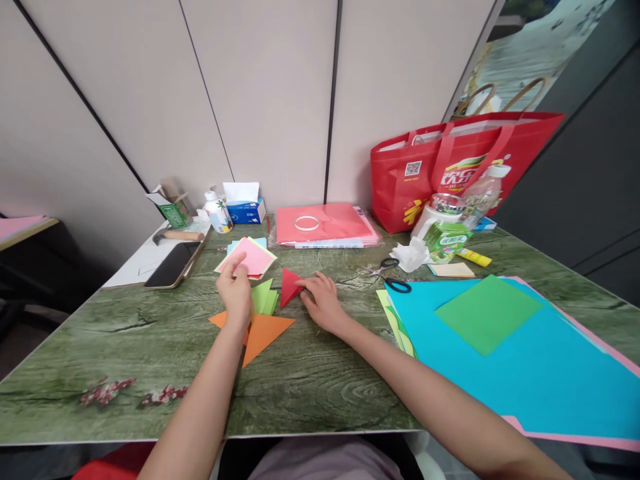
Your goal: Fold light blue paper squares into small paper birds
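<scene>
My left hand [235, 293] rests over folded green paper [265, 298] and an orange folded triangle [263, 333], its index finger stretched toward a stack of small coloured squares topped by a pink sheet [249, 257]. My right hand [323, 301] lies flat on the table, fingertips touching the edge of a red folded triangle [289, 287]. Neither hand grips anything.
Large blue sheet [500, 373] with a green square [487, 312] lies at right, scissors [393, 280] beside it. Behind are a pink paper pack [325, 227], red bag [450, 170], bottle, glue stick [474, 257], tissue box [245, 207] and a phone [173, 265].
</scene>
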`<state>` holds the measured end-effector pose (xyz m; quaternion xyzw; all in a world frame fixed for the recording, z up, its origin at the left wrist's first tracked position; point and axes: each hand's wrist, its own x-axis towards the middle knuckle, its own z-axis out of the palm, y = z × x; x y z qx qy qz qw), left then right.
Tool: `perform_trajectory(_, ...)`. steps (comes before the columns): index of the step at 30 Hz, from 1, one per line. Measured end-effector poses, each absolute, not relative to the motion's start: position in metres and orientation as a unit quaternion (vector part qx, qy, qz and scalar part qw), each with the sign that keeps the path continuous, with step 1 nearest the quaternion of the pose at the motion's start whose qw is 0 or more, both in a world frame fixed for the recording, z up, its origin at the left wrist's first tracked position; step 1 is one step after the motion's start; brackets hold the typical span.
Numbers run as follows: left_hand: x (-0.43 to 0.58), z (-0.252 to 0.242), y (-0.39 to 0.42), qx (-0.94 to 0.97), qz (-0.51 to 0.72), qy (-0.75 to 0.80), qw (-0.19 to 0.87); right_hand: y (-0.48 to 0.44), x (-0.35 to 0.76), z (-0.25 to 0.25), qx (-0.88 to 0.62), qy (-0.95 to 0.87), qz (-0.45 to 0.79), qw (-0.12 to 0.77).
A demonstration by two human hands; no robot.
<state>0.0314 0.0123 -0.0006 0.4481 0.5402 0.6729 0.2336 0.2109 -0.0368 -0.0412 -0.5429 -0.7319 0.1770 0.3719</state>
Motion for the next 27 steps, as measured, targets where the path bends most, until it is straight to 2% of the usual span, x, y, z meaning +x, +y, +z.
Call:
perform_trajectory(2, 0.033, -0.001, 0.011, 0.454, 0.665, 0.543, 0.238, -0.037, 0.209, -0.041, -0.541, -0.724, 0.192, 0.382)
perform_trajectory(5, 0.035, 0.002, 0.008, 0.470, 0.643, 0.549, 0.254, -0.036, 0.212, -0.036, -0.519, -0.687, 0.203, 0.466)
perform_trajectory(8, 0.038, 0.006, 0.004, 0.504, 0.607, 0.544, 0.285, -0.035, 0.222, -0.026, -0.507, -0.628, 0.146, 0.573)
perform_trajectory(10, 0.043, 0.009, 0.000, 0.532, 0.580, 0.534, 0.308, -0.037, 0.227, -0.019, -0.502, -0.613, 0.078, 0.605)
perform_trajectory(13, 0.051, 0.011, -0.006, 0.564, 0.550, 0.516, 0.337, -0.044, 0.229, -0.014, -0.469, -0.656, 0.014, 0.591)
perform_trajectory(18, 0.058, 0.010, -0.011, 0.583, 0.527, 0.488, 0.381, -0.055, 0.215, -0.013, -0.391, -0.770, -0.016, 0.504)
perform_trajectory(21, 0.058, 0.012, -0.012, 0.585, 0.525, 0.475, 0.396, -0.059, 0.209, -0.012, -0.407, -0.782, -0.020, 0.471)
perform_trajectory(27, 0.061, 0.017, -0.016, 0.585, 0.524, 0.414, 0.460, -0.060, 0.212, -0.012, -0.425, -0.768, 0.013, 0.479)
